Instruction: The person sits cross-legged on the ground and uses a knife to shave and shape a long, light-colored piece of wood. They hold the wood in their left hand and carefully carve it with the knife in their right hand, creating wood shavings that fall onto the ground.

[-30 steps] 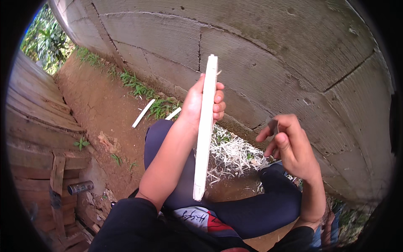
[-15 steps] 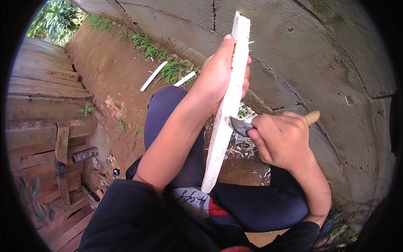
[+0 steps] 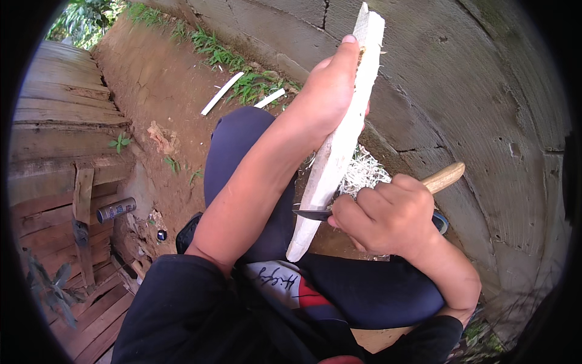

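Note:
A long pale piece of wood [image 3: 341,155] slants across the middle, its upper end far away and its lower end close to my lap. My left hand [image 3: 333,91] is wrapped round its upper part, thumb along the near face and fingers mostly hidden behind it. In my right hand [image 3: 388,212] is a knife [image 3: 444,177] with a light wooden handle. Its dark blade lies across the lower part of the wood, with the tip showing past the left edge.
White shavings [image 3: 364,173] lie heaped on the ground behind the wood. Two pale strips [image 3: 222,93] rest on the dirt by some grass. A concrete block wall [image 3: 485,109] rises at the right. To the left are wooden boards [image 3: 66,115] and a can [image 3: 116,210].
The knife has slid down the wood toward my lap, and its blade now crosses the wood. My left hand and the wood's upper end have shifted slightly up and right.

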A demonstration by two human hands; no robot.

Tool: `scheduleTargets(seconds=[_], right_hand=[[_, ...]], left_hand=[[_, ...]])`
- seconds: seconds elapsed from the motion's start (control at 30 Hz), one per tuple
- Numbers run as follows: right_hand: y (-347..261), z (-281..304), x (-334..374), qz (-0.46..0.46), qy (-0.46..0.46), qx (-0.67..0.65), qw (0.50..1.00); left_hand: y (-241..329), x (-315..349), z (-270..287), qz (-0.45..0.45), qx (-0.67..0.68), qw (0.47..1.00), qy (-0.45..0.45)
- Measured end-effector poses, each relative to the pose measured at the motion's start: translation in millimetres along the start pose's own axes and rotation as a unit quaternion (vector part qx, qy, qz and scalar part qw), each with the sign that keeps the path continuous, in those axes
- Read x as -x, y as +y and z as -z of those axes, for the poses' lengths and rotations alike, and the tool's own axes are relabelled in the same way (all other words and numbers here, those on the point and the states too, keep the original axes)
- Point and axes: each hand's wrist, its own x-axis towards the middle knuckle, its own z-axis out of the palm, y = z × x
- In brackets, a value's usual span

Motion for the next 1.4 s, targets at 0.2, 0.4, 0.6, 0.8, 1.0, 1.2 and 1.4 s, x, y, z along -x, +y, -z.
scheduleTargets(seconds=[0.2, 0.4, 0.6, 0.8, 1.0, 1.2, 1.4], right_hand=[[-5.5, 1.5, -9.3, 0.007, 0.009, 0.014, 1.000], [8.5, 10.3, -16.6, -0.024, 0.038, 0.033, 0.998], [17.3, 26.4, -19.2, -0.007, 0.020, 0.034, 0.999], [-15.6, 22.7, -7.0, 0.038, -0.053, 0.073, 0.995], [13.7, 9.8, -5.2, -0.029, 0.000, 0.049, 0.998], [12.5, -2.3, -1.3, -0.035, -0.022, 0.012, 0.999], [13.4, -3.5, 0.0, -0.029, -0.011, 0.032, 0.999]], left_hand=[[-0.7, 3.2, 3.4, -0.008, -0.005, 1.000, 0.002], [3.5, 5.7, -2.6, -0.007, -0.003, 1.000, 0.006], [6.3, 2.6, 0.5, 0.014, 0.026, 0.999, -0.019], [-5.3, -1.7, -4.2, -0.001, 0.023, 1.000, 0.012], [-7.7, 0.5, -3.2, -0.028, -0.038, 0.998, 0.043], [-10.6, -5.8, 4.7, -0.069, -0.094, 0.993, 0.006], [-13.7, -7.3, 7.2, -0.103, -0.135, 0.985, 0.009]])
